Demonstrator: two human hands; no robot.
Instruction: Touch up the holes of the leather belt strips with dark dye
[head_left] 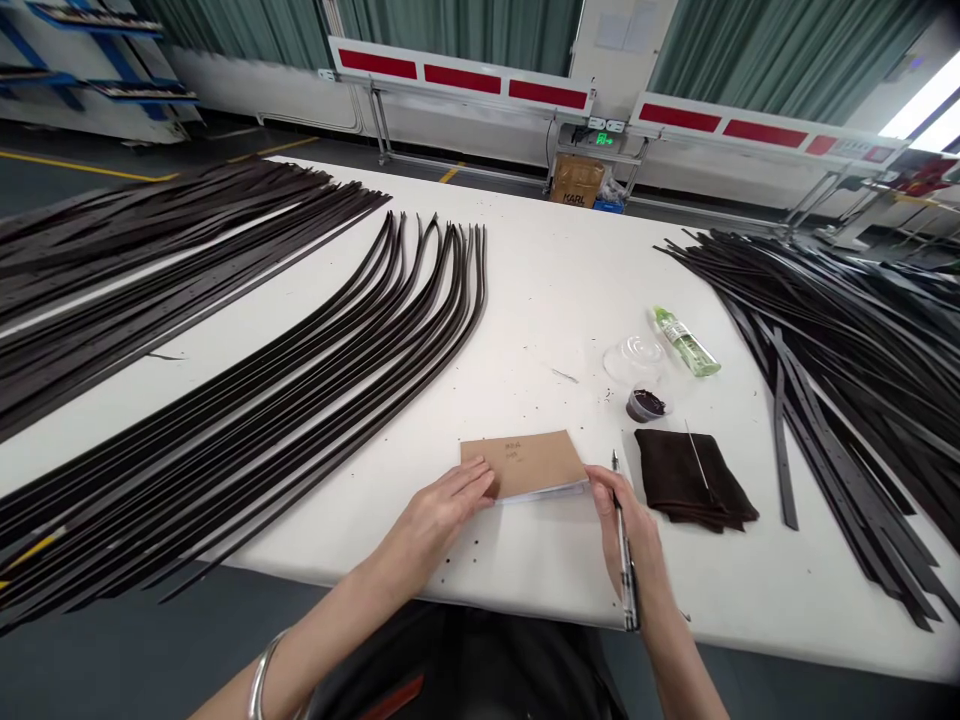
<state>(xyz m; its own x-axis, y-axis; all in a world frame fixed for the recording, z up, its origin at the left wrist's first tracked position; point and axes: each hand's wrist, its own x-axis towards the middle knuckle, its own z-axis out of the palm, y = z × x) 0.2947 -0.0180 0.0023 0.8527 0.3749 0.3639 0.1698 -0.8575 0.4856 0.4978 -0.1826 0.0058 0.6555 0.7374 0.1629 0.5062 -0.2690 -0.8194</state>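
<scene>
A small brown-covered notebook (529,462) lies shut near the front edge of the white table (540,290). My left hand (442,515) rests flat on its left end, fingers stretched out. My right hand (634,530) touches the notebook's right corner with its fingertips while gripping a black and silver pen (625,560) that points away from me.
Long dark leather straps (300,400) fan across the table's left half, and another heap of straps (847,360) covers the right. Near the notebook lie a folded dark cloth (694,480), a small cup of dark paste (646,404), a clear lid (634,358) and a green bottle (686,342).
</scene>
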